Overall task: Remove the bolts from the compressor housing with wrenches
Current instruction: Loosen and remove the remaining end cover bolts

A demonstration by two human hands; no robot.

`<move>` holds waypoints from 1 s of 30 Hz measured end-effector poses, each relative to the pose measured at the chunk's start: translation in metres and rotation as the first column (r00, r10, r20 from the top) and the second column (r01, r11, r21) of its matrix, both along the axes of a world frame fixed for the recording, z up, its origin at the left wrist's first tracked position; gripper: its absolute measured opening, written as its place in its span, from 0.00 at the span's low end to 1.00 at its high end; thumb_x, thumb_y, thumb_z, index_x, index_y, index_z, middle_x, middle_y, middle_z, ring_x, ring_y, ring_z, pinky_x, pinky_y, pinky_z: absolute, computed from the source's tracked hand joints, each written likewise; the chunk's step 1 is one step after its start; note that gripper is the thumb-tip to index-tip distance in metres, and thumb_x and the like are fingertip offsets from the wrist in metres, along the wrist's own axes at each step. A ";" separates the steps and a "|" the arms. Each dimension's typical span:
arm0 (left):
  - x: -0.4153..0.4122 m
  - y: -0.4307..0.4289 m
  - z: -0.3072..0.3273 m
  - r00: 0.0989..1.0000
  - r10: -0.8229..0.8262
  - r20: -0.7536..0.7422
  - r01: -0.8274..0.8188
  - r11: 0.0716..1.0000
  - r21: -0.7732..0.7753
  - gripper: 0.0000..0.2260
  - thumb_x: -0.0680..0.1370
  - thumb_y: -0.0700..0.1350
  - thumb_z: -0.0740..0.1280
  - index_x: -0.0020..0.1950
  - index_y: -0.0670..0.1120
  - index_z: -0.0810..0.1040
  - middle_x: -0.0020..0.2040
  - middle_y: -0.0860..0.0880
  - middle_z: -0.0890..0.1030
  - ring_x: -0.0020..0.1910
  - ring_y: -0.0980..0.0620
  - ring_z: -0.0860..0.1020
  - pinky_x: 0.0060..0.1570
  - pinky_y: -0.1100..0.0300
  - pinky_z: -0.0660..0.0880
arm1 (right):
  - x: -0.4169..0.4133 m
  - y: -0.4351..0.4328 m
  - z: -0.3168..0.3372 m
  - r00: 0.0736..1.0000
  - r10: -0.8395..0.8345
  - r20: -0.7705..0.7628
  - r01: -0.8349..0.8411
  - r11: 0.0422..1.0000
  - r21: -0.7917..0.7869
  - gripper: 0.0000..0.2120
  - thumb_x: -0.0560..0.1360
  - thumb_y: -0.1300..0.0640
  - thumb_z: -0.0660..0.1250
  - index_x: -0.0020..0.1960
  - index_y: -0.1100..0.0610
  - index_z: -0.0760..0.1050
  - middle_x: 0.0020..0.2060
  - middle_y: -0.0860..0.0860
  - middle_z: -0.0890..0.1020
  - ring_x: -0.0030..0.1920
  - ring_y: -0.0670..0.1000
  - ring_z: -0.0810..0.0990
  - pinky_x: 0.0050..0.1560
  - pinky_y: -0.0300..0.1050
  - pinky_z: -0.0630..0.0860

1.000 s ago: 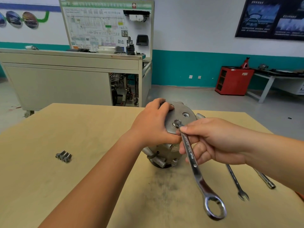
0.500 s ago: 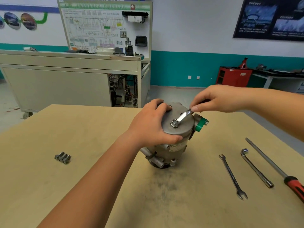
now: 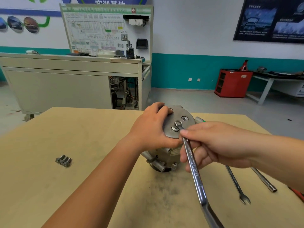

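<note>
Loose bolts point(image 3: 63, 160): three, lying together on the table point(image 3: 98, 145), well left of the housing
Left hand point(image 3: 153, 129): fingers curled over the far rim of the housing's top plate, thumb at the near edge; it grips the housing to steady it
Housing point(image 3: 164, 155): stands upright mid-table, straight ahead, between the two hands
Bolt point(image 3: 174, 128): seated in the top plate, just left of the wrench head
Wrench point(image 3: 194, 167): head on top of the housing, apparently beside the bolt rather than on it; long axis runs from the plate toward the person
Right hand point(image 3: 213, 145): thumb and fingers pinch the wrench shank just right of the housing
Spare wrench point(image 3: 236, 183): flat on the table, right of the housing
Change: half a second ago the shank pointed away beyond the housing; now it points toward the person, so the head probably needs reseating on the bolt
</note>
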State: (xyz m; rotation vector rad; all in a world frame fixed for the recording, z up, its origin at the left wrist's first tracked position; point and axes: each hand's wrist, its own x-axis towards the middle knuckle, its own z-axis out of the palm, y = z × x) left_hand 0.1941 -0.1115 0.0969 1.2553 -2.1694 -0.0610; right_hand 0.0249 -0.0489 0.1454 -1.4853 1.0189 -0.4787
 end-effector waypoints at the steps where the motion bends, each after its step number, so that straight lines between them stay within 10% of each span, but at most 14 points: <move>1: 0.000 0.000 0.000 1.000 -0.001 -0.002 0.001 1.000 -0.005 0.45 0.55 0.71 0.56 0.66 0.47 0.71 0.68 0.49 0.68 0.64 0.51 0.67 0.54 0.65 0.63 | 0.002 0.001 -0.002 1.000 -0.018 0.012 0.017 1.000 0.018 0.13 0.80 0.51 0.55 0.45 0.60 0.70 0.32 0.54 0.84 0.29 0.50 0.83 0.30 0.40 0.79; 11: 0.005 0.001 -0.001 1.000 -0.003 0.001 0.003 1.000 -0.027 0.44 0.57 0.71 0.61 0.67 0.47 0.71 0.68 0.49 0.67 0.66 0.51 0.67 0.55 0.64 0.63 | 0.005 -0.012 0.002 0.980 -0.027 -0.195 0.018 0.998 -0.052 0.15 0.80 0.50 0.55 0.42 0.59 0.71 0.23 0.50 0.79 0.22 0.48 0.78 0.22 0.36 0.73; 18: 0.008 -0.004 -0.005 0.999 0.011 0.040 -0.010 1.000 -0.020 0.38 0.64 0.62 0.75 0.69 0.48 0.68 0.70 0.49 0.65 0.67 0.50 0.65 0.56 0.63 0.62 | -0.026 -0.046 0.047 0.556 -0.290 -0.779 -0.288 0.812 -0.508 0.16 0.72 0.38 0.60 0.37 0.48 0.77 0.29 0.44 0.79 0.32 0.42 0.75 0.34 0.37 0.68; 23: 0.006 -0.005 -0.005 0.998 0.013 0.067 -0.012 1.000 -0.021 0.38 0.65 0.64 0.74 0.68 0.48 0.68 0.70 0.49 0.65 0.67 0.50 0.64 0.56 0.62 0.62 | -0.041 -0.055 0.046 0.719 -0.305 -0.625 -0.144 0.814 -0.563 0.07 0.76 0.46 0.60 0.44 0.42 0.77 0.43 0.44 0.78 0.45 0.44 0.75 0.43 0.40 0.72; 30: 0.009 -0.002 -0.004 0.998 0.021 0.054 -0.020 1.000 -0.011 0.42 0.61 0.69 0.68 0.69 0.48 0.67 0.69 0.49 0.66 0.66 0.51 0.65 0.56 0.63 0.62 | -0.033 -0.022 0.026 0.909 -0.252 -0.331 0.093 0.898 -0.430 0.22 0.76 0.40 0.52 0.44 0.51 0.81 0.24 0.44 0.68 0.25 0.42 0.66 0.28 0.38 0.68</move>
